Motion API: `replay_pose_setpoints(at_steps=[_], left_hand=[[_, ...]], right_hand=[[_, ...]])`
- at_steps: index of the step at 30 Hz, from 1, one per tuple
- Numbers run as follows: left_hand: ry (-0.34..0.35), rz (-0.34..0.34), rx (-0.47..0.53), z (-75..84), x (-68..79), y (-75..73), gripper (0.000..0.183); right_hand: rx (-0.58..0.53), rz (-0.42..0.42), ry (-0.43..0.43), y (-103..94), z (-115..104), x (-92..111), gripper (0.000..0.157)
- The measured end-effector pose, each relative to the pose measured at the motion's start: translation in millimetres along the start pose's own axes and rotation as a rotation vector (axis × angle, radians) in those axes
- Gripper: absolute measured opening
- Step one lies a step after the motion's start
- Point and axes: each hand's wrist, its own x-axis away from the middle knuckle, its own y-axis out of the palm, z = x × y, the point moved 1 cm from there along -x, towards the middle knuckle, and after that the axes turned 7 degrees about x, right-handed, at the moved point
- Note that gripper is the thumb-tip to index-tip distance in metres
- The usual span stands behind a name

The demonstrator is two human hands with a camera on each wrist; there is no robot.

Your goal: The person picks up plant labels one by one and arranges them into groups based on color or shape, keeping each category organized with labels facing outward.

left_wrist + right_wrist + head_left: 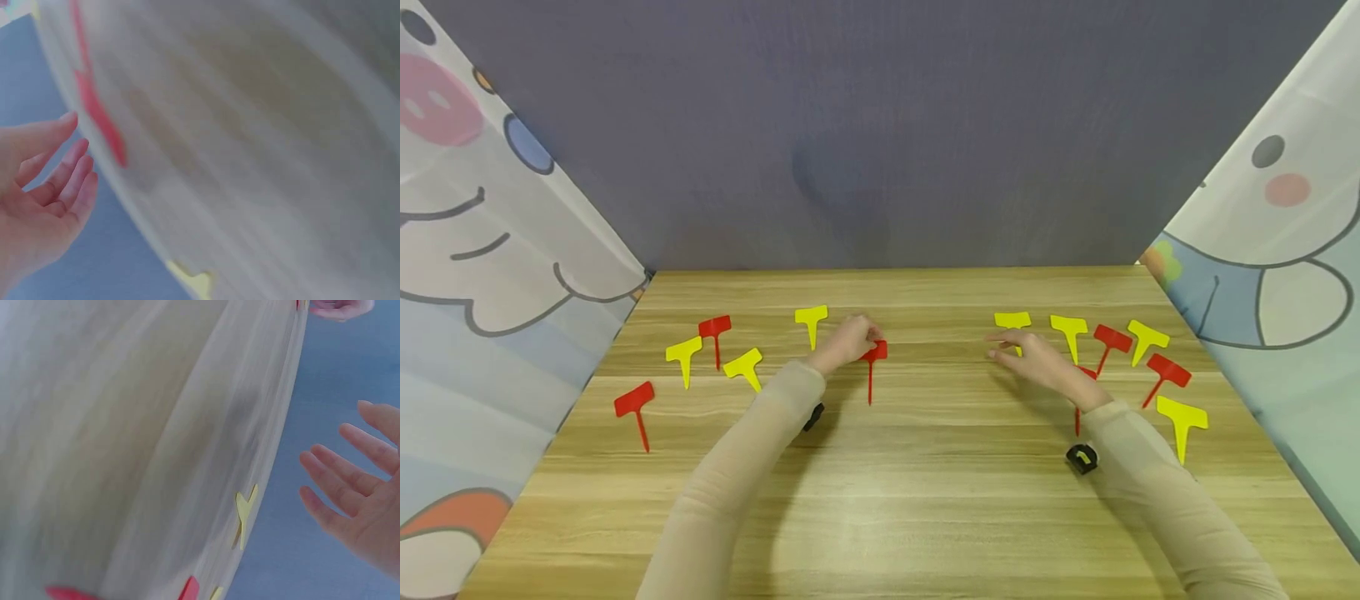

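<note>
Over the middle of the table, my left hand (850,342) is just above a red T-shaped plant label (871,371). In the left wrist view, thumb and loosely bent fingers of the left hand (50,181) stand apart beside the red label (103,119), with nothing held. My right hand (1033,362) hovers farther right with its fingers spread and holding nothing. Below it, a yellow T-shaped label (1012,319) is partly covered by the hand. Another red label (1077,421) lies partly hidden under the right wrist.
Several yellow and red labels lie on the left, including a red one (635,404) and a yellow one (811,317). More lie on the right, such as a yellow one (1182,417). A grey panel (880,167) stands behind the wooden table (895,517); printed curtains flank it.
</note>
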Motion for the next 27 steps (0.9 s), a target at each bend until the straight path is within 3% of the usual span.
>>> replay_pose_setpoints(at_steps=[5, 16, 27], left_hand=[[0.087, 0.038, -0.018, 8.4, 12.3, -7.4, 0.022], [0.203, -0.081, -0.105, 0.4, 44.4, -7.4, 0.041], [0.141, -0.228, -0.192, -8.4, 54.8, -0.9, 0.07]], right_hand=[[0.026, 0.021, 0.009, -7.4, 1, 5, 0.038], [0.02, 0.022, -0.016, -19.6, 15, 22, 0.035], [0.073, 0.038, -0.004, -28.3, 20, 39, 0.029]])
